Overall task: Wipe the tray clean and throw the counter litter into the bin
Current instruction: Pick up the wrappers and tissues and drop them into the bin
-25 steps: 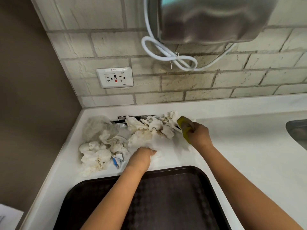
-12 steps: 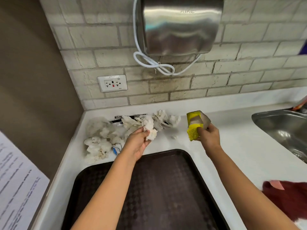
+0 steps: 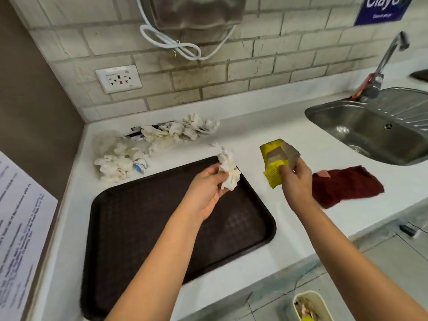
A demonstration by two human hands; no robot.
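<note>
A dark brown tray (image 3: 139,228) lies on the white counter (image 3: 289,239) in front of me. Above its far right corner my left hand (image 3: 206,193) grips a crumpled white tissue (image 3: 228,170). To its right my right hand (image 3: 295,179) holds a yellow carton (image 3: 276,165) with its top torn open. A heap of crumpled tissues (image 3: 148,144) lies in the counter's back left corner, with a small blue and white wrapper (image 3: 140,165) at its edge. A white bin (image 3: 311,305) with litter inside shows at the bottom right, below the counter edge.
A dark red cloth (image 3: 347,186) lies on the counter right of my right hand. A steel sink (image 3: 379,133) with a tap (image 3: 389,56) sits at the right. On the brick wall are a socket (image 3: 118,78) and a hand dryer (image 3: 192,10). A printed sheet (image 3: 16,223) hangs at the left.
Both hands have pulled back from the tissue heap toward me and to the right, the left carrying a tissue, the right the yellow carton. My view has swung right, showing the sink, cloth and bin.
</note>
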